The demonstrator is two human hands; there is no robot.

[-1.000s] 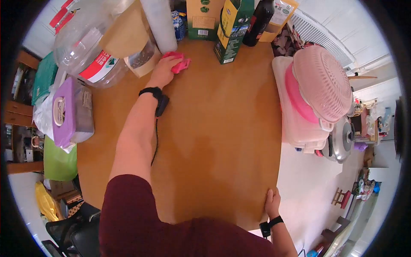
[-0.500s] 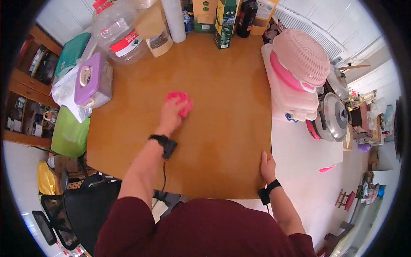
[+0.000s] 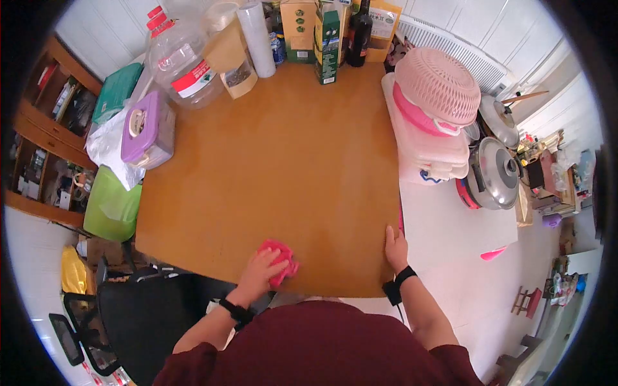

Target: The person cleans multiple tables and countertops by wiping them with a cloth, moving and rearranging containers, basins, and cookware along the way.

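Observation:
My left hand [image 3: 261,270] presses a crumpled pink cloth [image 3: 283,262] onto the brown wooden tabletop [image 3: 277,161], close to its front edge. Its fingers are bent over the cloth, which sticks out on the far and right sides. At the tabletop's right edge, near the front corner, my right hand [image 3: 396,249] grips the board. The thumb side shows on top; the other fingers are mostly hidden. Both wrists wear black bands with a small device.
Along the back stand a clear plastic jug [image 3: 187,71], a green box [image 3: 327,48] and a dark bottle [image 3: 359,35]. A purple-lidded container [image 3: 148,132] is at the left. Pink baskets [image 3: 438,87] and a lidded pan [image 3: 497,172] are at the right. A black chair [image 3: 148,315] is at front left.
My left hand has drawn the pink cloth from the middle of the tabletop toward the front edge. My right hand stays at the right edge. The view has shifted slightly.

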